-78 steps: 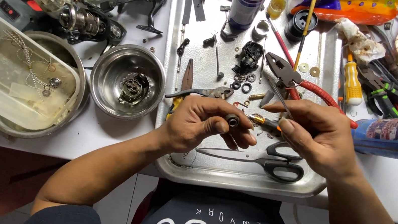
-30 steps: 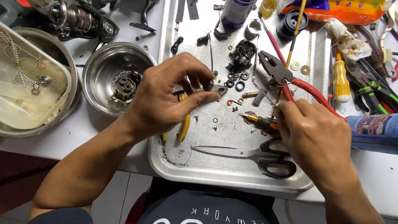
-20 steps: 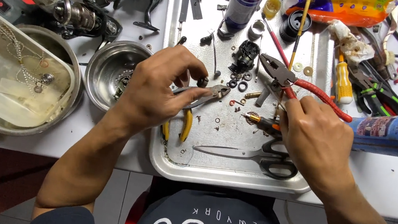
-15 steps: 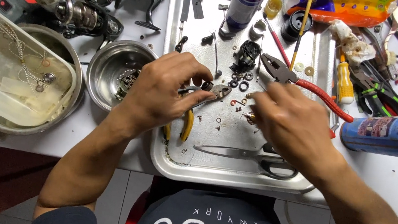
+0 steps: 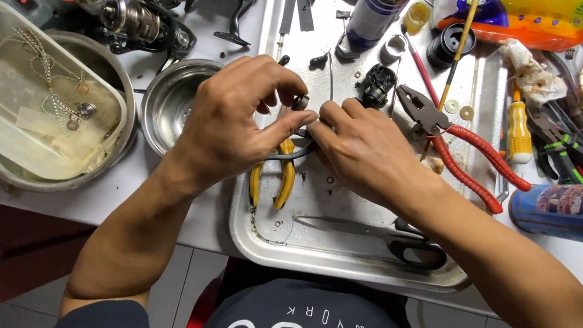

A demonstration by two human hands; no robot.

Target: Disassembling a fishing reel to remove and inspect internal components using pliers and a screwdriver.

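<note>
Both hands meet over a metal tray (image 5: 339, 255). My left hand (image 5: 237, 124) pinches a small dark metal part (image 5: 301, 103) between thumb and fingers. My right hand (image 5: 360, 150) touches the same part from the right, fingertips against my left thumb. Yellow-handled pliers (image 5: 271, 180) lie on the tray under my left hand, jaws hidden by the fingers. What my right hand holds beneath the fingers is hidden.
Red-handled pliers (image 5: 460, 151), black scissors (image 5: 386, 239) and small washers lie on the tray. A steel bowl (image 5: 169, 101), a plastic tub (image 5: 24, 105), fishing reels (image 5: 139, 15), a blue spray can (image 5: 575, 210) and more tools (image 5: 570, 124) surround it.
My hands dropped from mid-air onto the tray; my left hand moved right from the bowl side and my right hand moved left until the fingertips met on the small part.
</note>
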